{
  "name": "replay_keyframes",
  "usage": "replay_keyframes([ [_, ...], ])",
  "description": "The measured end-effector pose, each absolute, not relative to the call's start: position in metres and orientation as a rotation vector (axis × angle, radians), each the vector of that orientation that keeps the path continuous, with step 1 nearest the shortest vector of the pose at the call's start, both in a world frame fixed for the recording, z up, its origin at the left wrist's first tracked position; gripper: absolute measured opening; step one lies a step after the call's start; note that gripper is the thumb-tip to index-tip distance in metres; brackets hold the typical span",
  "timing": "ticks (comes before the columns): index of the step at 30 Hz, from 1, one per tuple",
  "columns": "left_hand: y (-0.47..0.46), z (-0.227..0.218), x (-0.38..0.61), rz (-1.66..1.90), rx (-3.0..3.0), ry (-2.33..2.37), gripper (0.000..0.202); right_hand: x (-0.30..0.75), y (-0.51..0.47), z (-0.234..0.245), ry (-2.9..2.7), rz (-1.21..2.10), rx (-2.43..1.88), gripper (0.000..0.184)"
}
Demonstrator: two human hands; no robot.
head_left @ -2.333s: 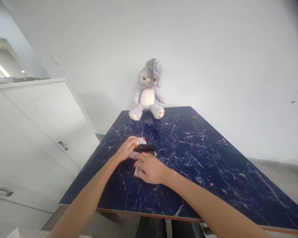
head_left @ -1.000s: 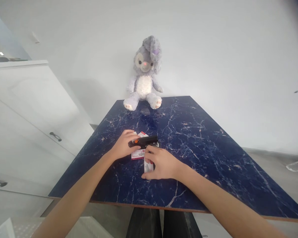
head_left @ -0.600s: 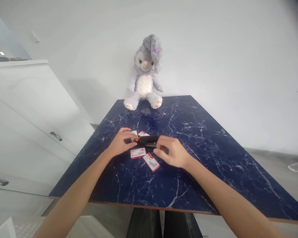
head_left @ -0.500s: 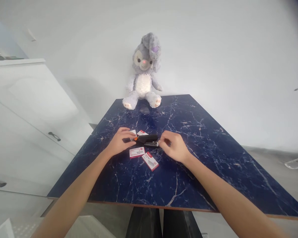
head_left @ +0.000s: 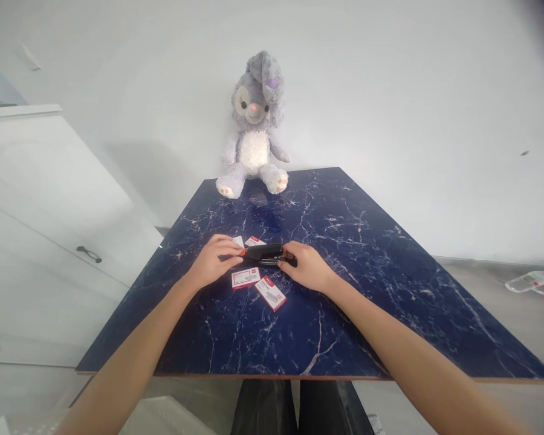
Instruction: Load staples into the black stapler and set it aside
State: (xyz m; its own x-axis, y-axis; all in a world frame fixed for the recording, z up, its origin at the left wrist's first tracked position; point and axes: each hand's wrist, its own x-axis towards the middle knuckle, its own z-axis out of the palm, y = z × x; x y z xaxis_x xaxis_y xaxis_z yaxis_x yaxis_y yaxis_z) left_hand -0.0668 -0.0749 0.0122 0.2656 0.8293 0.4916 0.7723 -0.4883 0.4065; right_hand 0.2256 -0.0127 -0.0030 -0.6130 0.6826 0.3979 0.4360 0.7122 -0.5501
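Largest item: dark blue, white-veined marble-look table [head_left: 390, 320], carrying everything below. At its far edge sits a fluffy grey-lilac plush rabbit with a cream belly [head_left: 254, 150], upright, apparently leaned on the wall for support, well apart from the hands. Bare left hand [head_left: 215, 260] and bare right hand [head_left: 309, 267] hold opposite ends of 1 black stapler with an orange part [head_left: 263, 251], near the table's middle, lying crosswise between them. Left thumb and fingers pinch the orange end; right thumb and fingers grip the other. The 2-ended hold likely keeps it level and stops it turning; cannot tell whether its underside touches the table. Smallest: 4 flat white-and-red cardboard boxes around it. The near-left box [head_left: 245, 278] and near-right box [head_left: 271, 293] lie label up, nearly corner to corner; the far-right box [head_left: 255, 241] and far-left box [head_left: 238, 241] are partly hidden behind stapler and fingers.
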Motion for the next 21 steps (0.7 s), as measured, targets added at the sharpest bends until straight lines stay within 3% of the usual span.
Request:
replay_keyframes([
  [10,-0.077,0.015,-0.063,1.022,2.455,1.530,0.020,0.228,-0.011,-0.003,-2.306,0.571,-0.845,0.004],
  [15,-0.079,0.013,-0.060,0.996,2.501,1.529,0.020,0.228,-0.009,-0.005,-2.216,0.751,-0.875,0.035],
  [21,-0.079,0.007,-0.057,1.085,2.516,1.590,0.015,0.244,0.005,0.006,-2.319,0.751,-0.910,0.034],
])
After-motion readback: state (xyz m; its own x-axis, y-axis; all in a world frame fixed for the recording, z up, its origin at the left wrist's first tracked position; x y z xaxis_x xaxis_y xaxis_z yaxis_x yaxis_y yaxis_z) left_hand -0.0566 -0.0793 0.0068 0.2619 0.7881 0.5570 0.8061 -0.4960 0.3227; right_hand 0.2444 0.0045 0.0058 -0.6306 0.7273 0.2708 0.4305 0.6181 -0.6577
